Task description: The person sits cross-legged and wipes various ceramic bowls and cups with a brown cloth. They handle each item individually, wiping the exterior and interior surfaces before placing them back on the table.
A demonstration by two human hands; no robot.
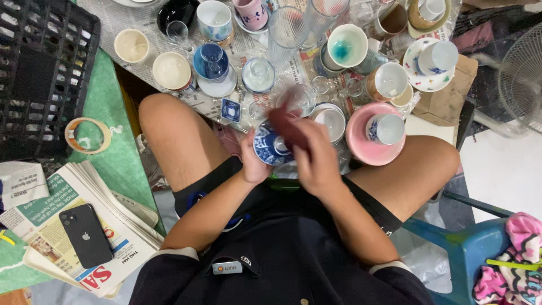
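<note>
L hand (253, 164) cups a small blue-and-white dish (271, 147) between the knees, grip pinching its rim from the left. R hand (316, 155) presses a dark reddish cloth (285, 124) onto the dish; its grip is closed on the cloth, blurred w/ motion. Dish sits just above the lap, near a pink saucer w/ cup (370, 135) & a white bowl (332, 121). To do it well, I'd say: keep the dish tilted toward the cloth, thumb braced on the rim, rub in small circles, & mind the crowded cups on the newspaper (121, 17) ahead. Phone (86, 236) lies on papers, well apart.
</note>
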